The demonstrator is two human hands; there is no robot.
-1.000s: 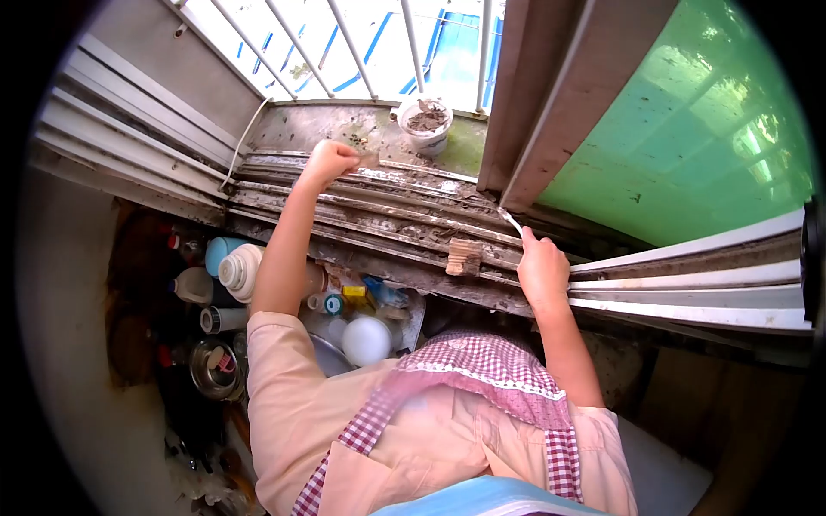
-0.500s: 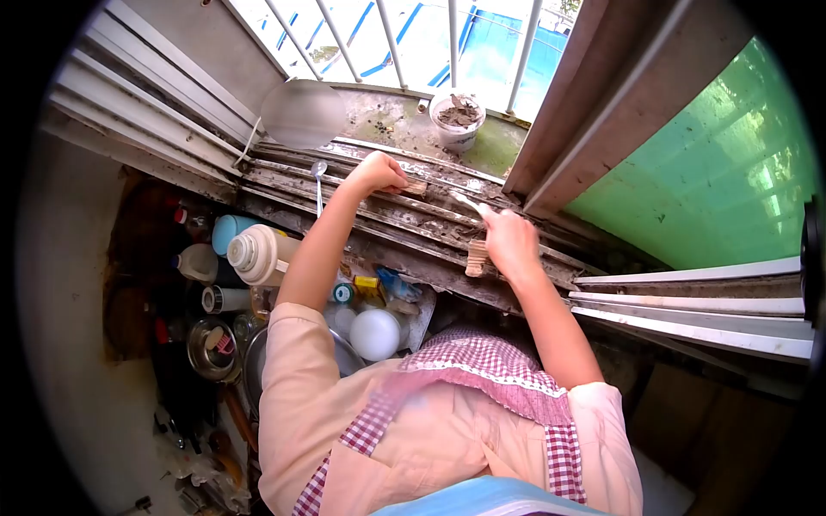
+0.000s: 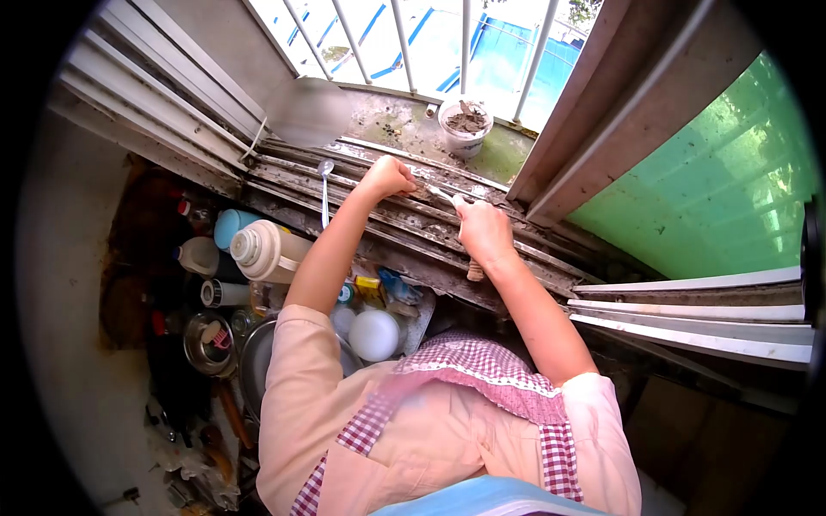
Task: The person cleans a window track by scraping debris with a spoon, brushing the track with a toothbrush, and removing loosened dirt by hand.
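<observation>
My left hand [image 3: 389,177] is closed over the window track, its fingers pinched on a piece of brown cardboard [image 3: 420,184] that shows only as a small edge. My right hand [image 3: 484,230] grips a slim white tool [image 3: 440,194], whose tip points at the left fingertips. What kind of tool it is I cannot make out. Beneath both hands run the dirty metal rails of the window track [image 3: 404,225]. Another corrugated cardboard piece [image 3: 475,271] pokes out below my right hand, partly hidden by it.
A metal spoon [image 3: 325,185] lies across the rails at the left. On the outer sill stands a white tub [image 3: 465,138] with dry debris, before the window bars [image 3: 465,43]. Below left are a thermos [image 3: 258,251], a white round object [image 3: 373,335] and a metal bowl [image 3: 208,342].
My right hand has moved left and slightly up, bringing the white tool's tip to the left fingers. The cardboard in my left hand shows less than before.
</observation>
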